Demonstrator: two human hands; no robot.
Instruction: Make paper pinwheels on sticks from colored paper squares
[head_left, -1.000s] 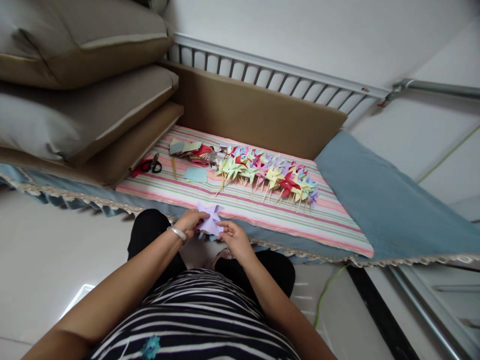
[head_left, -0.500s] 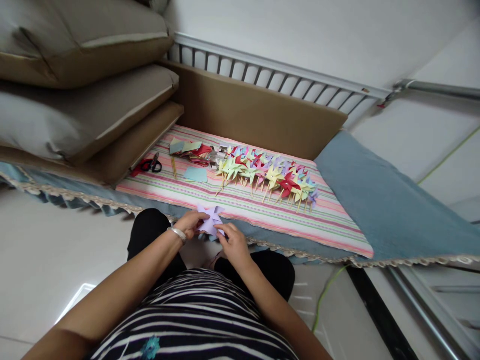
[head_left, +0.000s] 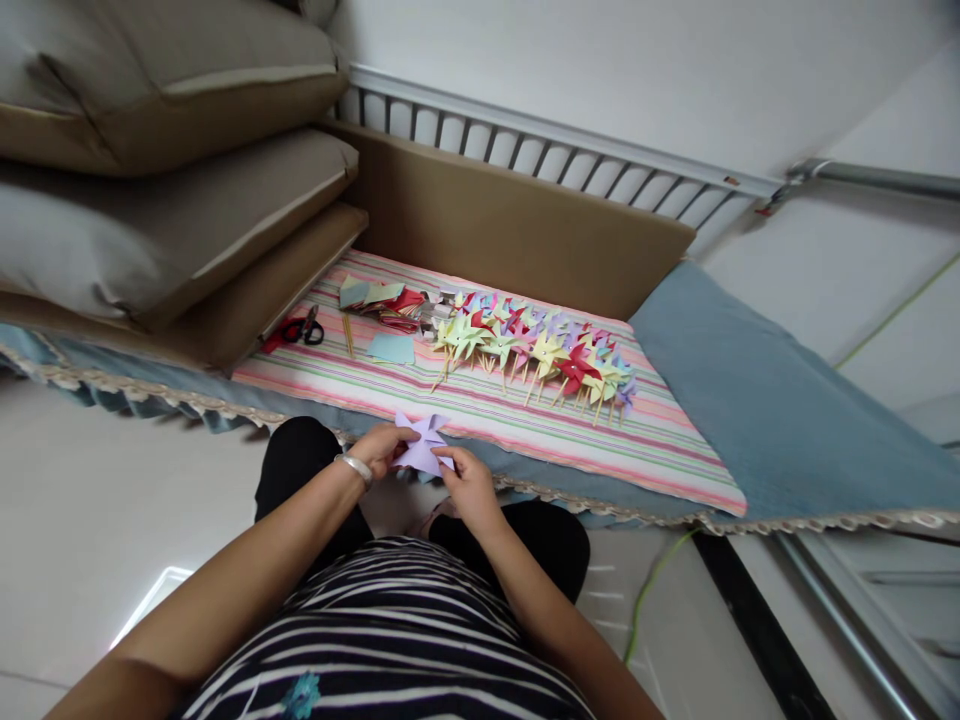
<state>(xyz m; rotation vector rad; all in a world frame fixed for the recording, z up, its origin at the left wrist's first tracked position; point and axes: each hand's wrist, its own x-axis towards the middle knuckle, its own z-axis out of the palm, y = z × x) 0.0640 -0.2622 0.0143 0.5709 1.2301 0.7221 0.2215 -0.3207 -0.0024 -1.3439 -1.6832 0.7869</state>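
A lavender paper pinwheel (head_left: 421, 456) with cut, partly folded blades is held over my lap, just before the bed's front edge. My left hand (head_left: 381, 447), with a silver bangle at the wrist, pinches its left side, thumb near the centre. On the other side, my right hand (head_left: 466, 476) grips the right blade between thumb and fingers. Beyond them, several finished paper pinwheels (head_left: 544, 350) on thin sticks lie in rows on a striped cloth (head_left: 360, 390). A light blue paper sheet (head_left: 391, 349) lies left of those.
Black-handled scissors (head_left: 306, 328) lie at the cloth's left, close to a few thin sticks (head_left: 348, 335). Behind are stacked coloured papers (head_left: 382, 300). Large grey cushions (head_left: 187, 210) are piled at the left. A brown board (head_left: 510, 215) leans against the metal railing (head_left: 555, 150).
My right hand has shifted slightly up and right along the paper's blade. My left hand keeps its place, and the objects on the cloth are unmoved.
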